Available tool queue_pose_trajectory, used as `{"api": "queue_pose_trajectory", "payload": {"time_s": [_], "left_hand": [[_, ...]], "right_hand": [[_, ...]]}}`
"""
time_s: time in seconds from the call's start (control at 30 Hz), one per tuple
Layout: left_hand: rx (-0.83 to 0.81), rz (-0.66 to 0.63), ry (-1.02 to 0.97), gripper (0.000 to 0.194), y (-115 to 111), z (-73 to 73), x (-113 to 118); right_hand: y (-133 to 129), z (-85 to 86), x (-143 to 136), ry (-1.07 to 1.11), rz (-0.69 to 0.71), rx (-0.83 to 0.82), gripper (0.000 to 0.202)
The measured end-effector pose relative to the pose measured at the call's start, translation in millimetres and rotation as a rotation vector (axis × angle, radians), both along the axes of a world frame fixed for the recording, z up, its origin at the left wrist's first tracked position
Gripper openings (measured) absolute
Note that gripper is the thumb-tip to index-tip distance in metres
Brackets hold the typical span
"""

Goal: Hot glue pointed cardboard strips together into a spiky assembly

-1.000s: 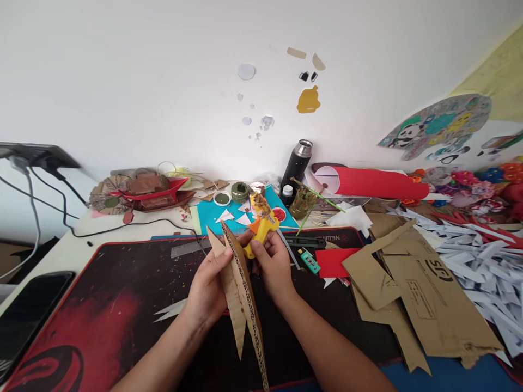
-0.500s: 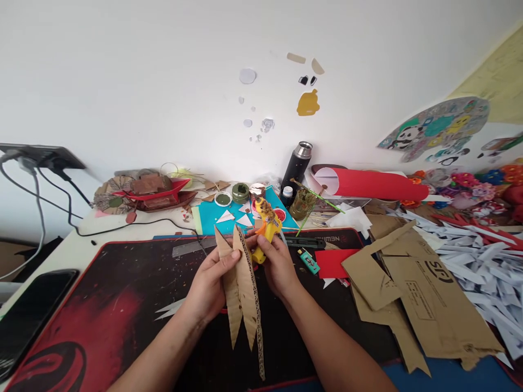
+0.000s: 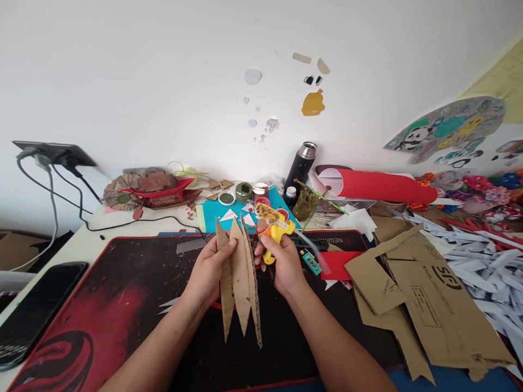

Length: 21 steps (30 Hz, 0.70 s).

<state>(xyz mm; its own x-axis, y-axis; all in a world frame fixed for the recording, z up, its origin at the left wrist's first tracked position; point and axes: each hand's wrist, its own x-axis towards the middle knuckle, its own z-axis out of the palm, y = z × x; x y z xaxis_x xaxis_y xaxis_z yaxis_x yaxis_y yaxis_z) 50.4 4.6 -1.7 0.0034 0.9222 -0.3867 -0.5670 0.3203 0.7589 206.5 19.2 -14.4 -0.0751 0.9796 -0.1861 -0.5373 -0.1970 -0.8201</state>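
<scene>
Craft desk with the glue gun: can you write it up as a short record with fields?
Left hand: holds pointed cardboard pieces
Right hand: grips yellow glue gun
Under the hands: black-and-red mat
Far left: phone
Behind: black flask, red roll
Right: flat cardboard scraps, white paper strips

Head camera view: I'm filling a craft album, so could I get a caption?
Left hand holding pointed cardboard pieces, right hand holding a yellow glue gun, above a dark mat.
</scene>
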Motion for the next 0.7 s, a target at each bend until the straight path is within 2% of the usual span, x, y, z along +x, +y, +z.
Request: {"api": "queue_pose_trajectory", "payload": {"time_s": [0.13, 0.3, 0.43, 0.53, 0.7], "left_hand": [[0.002, 0.042, -0.076, 0.052, 3, -3.1, 0], [-0.071, 0.1, -0.117, 0.045, 9, -2.9, -5], [-0.086, 0.131, -0.182, 0.045, 13, 3.0, -12], [-0.15, 0.085, -0.232, 0.031, 13, 10.6, -15], [-0.215, 0.067, -0.255, 0.051, 14, 18.9, -15]], "right_hand": [[1, -2.1, 1, -0.011, -0.031, -0.001, 0.04], [-1, -4.3, 1, -0.014, -0.028, 0.008, 0.039], [0, -5.8, -1, -0.055, -0.032, 0.017, 0.045], [2, -7.5, 0, -0.061, -0.043, 0.016, 0.049], [3, -9.7, 0, -0.038, -0.049, 0.028, 0.049]]}}
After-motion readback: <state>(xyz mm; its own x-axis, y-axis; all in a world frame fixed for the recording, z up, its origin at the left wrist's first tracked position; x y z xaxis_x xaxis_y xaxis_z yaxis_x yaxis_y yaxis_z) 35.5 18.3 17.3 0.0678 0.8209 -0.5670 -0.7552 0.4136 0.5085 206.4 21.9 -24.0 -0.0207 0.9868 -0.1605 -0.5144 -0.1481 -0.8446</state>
